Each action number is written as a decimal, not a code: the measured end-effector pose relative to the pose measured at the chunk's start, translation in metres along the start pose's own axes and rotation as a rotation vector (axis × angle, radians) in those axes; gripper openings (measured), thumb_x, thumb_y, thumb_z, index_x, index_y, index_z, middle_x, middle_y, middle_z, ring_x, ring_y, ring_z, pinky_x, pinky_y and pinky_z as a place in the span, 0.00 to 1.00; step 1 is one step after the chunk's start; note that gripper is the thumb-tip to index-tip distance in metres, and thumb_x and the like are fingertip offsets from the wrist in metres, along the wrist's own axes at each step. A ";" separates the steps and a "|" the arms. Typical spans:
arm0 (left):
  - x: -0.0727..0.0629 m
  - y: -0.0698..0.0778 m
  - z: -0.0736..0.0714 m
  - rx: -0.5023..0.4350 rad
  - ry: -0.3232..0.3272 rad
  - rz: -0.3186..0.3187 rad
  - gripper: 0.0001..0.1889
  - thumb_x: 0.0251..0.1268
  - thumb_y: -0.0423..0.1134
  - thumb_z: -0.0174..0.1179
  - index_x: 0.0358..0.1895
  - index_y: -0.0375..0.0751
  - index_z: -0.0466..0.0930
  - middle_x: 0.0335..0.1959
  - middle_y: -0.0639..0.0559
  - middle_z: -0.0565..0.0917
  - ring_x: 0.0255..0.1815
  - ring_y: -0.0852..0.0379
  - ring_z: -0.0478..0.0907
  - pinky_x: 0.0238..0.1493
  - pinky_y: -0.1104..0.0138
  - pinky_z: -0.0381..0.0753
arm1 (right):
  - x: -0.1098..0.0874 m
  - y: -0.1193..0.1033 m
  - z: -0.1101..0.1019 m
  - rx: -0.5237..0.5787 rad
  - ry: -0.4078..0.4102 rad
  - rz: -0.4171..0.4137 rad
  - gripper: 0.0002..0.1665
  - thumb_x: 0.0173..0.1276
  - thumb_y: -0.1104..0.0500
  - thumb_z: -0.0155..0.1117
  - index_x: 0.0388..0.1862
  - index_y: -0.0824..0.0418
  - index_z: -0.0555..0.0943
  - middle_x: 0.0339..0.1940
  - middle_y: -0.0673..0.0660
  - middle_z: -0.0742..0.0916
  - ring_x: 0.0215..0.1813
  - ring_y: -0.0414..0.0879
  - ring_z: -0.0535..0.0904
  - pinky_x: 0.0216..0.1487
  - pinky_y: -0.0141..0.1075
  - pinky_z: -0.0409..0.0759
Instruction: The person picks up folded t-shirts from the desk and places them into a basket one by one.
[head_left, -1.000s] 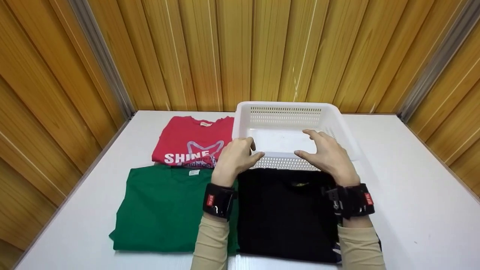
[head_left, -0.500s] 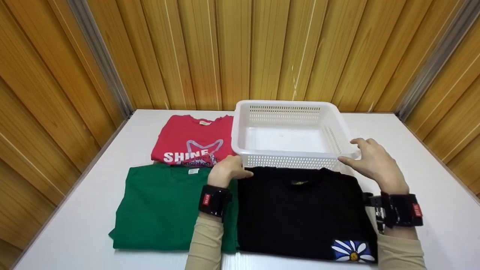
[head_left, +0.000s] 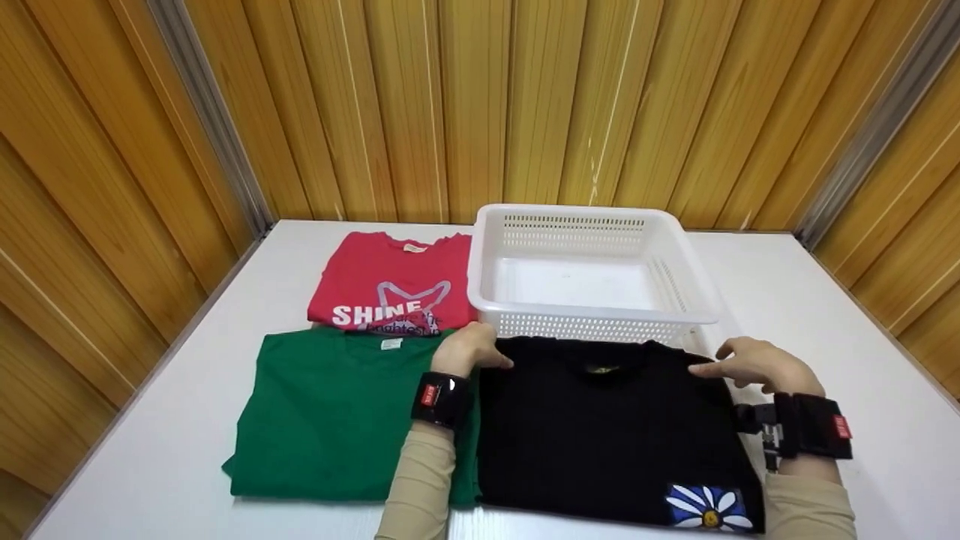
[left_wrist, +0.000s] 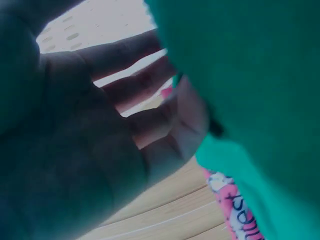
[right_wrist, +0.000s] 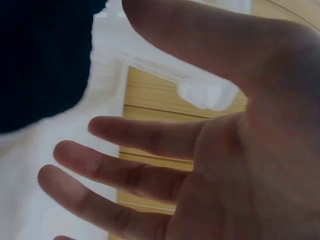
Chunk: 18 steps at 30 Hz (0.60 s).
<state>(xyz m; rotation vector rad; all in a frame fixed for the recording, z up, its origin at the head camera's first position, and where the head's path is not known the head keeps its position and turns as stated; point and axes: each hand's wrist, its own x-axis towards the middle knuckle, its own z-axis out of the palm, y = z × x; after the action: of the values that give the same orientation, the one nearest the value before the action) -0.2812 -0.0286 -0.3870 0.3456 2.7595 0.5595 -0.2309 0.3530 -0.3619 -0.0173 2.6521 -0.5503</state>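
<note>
Two bare hands, left hand and right hand. Long beige knit sleeves cover both forearms to the wrist. Each wrist carries a glossy black strapped camera band with a small red tag bearing white lettering. The right band shows a black buckle-like bracket on its inner side.

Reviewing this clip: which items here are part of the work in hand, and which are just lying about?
In hand: black shirt, with left hand and right hand at its top corners; white basket just behind.
Lying about: green shirt, red shirt, table.
</note>
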 end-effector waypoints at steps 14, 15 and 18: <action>0.008 -0.001 0.005 -0.031 -0.040 0.008 0.14 0.50 0.41 0.71 0.33 0.36 0.79 0.23 0.53 0.70 0.25 0.55 0.67 0.29 0.65 0.68 | 0.016 0.006 0.019 0.285 -0.081 0.055 0.25 0.61 0.41 0.63 0.27 0.57 0.64 0.21 0.47 0.64 0.24 0.40 0.65 0.30 0.33 0.77; 0.008 -0.001 0.006 -0.027 -0.035 0.005 0.14 0.50 0.41 0.71 0.34 0.36 0.80 0.25 0.52 0.72 0.27 0.55 0.68 0.31 0.65 0.71 | 0.017 0.006 0.020 0.299 -0.082 0.058 0.25 0.61 0.41 0.64 0.27 0.57 0.65 0.22 0.47 0.65 0.25 0.40 0.66 0.31 0.33 0.77; 0.008 0.000 0.006 -0.026 -0.017 -0.008 0.17 0.48 0.42 0.72 0.37 0.34 0.80 0.33 0.47 0.80 0.32 0.53 0.72 0.39 0.60 0.77 | 0.019 0.007 0.022 0.325 -0.070 0.063 0.25 0.60 0.42 0.65 0.32 0.60 0.68 0.29 0.50 0.69 0.34 0.44 0.70 0.37 0.37 0.79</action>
<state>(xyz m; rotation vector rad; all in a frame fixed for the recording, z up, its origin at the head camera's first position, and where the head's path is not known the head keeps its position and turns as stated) -0.2861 -0.0239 -0.3944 0.3319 2.7333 0.5871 -0.2380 0.3491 -0.3907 0.1412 2.4561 -0.9341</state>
